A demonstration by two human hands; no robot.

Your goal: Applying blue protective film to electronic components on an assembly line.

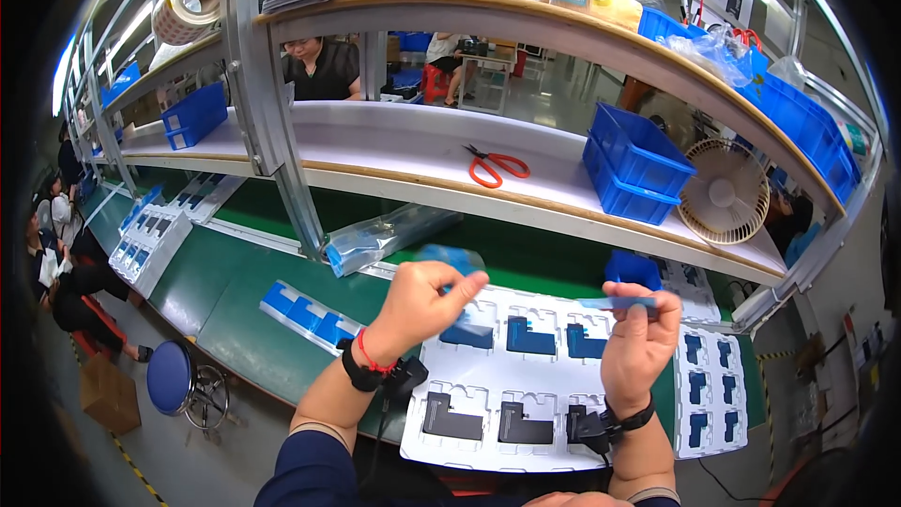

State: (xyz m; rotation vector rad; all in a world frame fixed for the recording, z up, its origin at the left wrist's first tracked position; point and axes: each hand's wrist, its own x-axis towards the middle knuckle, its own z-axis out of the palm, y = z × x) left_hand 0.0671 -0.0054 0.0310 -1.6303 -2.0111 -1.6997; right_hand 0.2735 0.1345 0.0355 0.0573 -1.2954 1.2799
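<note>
A white molded tray [544,385] lies in front of me with L-shaped flat dark parts in its pockets. The far row, such as this part [531,336], looks bluish; the near row, such as this one [526,424], is plain black. Over the tray's far left corner, my left hand [427,299] is closed on a piece of translucent blue film [455,256], which is smeared by motion. My right hand [644,333], raised above the tray's right side, pinches a thin flat blue stick [615,302] pointing left.
Left of the tray lies a strip with blue pieces [308,312]. Behind are a clear plastic bag [385,237] and a small blue bin [633,269]. A second tray [710,385] is at right. The shelf holds red-handled cutters [495,166], blue bins [633,164] and a fan [723,192].
</note>
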